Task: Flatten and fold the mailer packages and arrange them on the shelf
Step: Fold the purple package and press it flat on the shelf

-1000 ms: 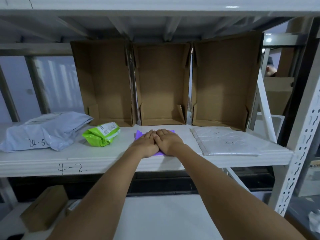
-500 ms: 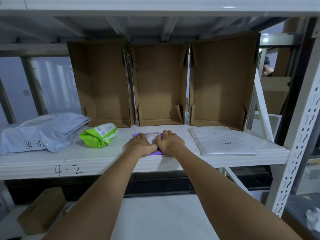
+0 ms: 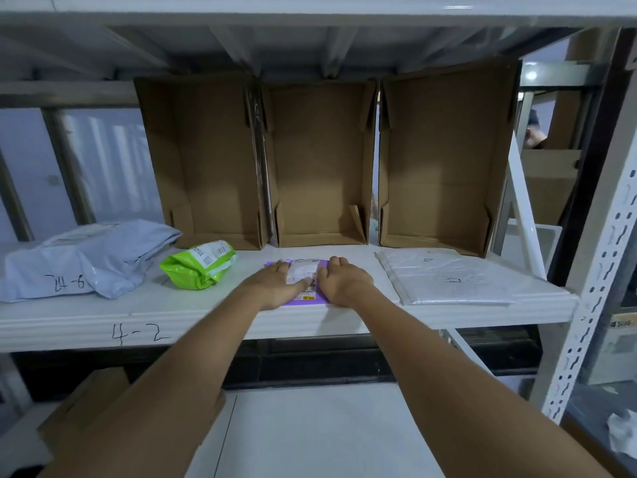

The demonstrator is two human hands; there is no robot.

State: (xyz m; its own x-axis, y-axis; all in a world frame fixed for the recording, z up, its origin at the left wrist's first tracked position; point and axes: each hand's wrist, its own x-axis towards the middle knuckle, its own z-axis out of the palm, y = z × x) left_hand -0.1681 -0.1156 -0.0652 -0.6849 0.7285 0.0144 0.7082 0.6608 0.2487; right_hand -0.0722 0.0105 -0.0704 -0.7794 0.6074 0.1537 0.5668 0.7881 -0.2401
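Note:
A small purple mailer [image 3: 305,298] with a white label lies flat on the white shelf [image 3: 172,315], near its front edge. My left hand [image 3: 275,286] presses flat on its left side and my right hand [image 3: 344,282] presses flat on its right side, with the label showing between them. A green mailer [image 3: 198,269] lies crumpled to the left. Further left sits a bulky grey mailer [image 3: 86,262] marked 24-6. A flat clear-white mailer [image 3: 444,276] lies at the right end of the shelf.
Three open cardboard boxes [image 3: 320,163] stand on their sides along the back of the shelf. A slotted white upright [image 3: 599,270] frames the right side. A lower white shelf [image 3: 310,432] and a brown box [image 3: 86,401] sit below. A person stands behind the rack at far right.
My hands have slid apart from the middle of the purple mailer toward its sides, uncovering the white label between them.

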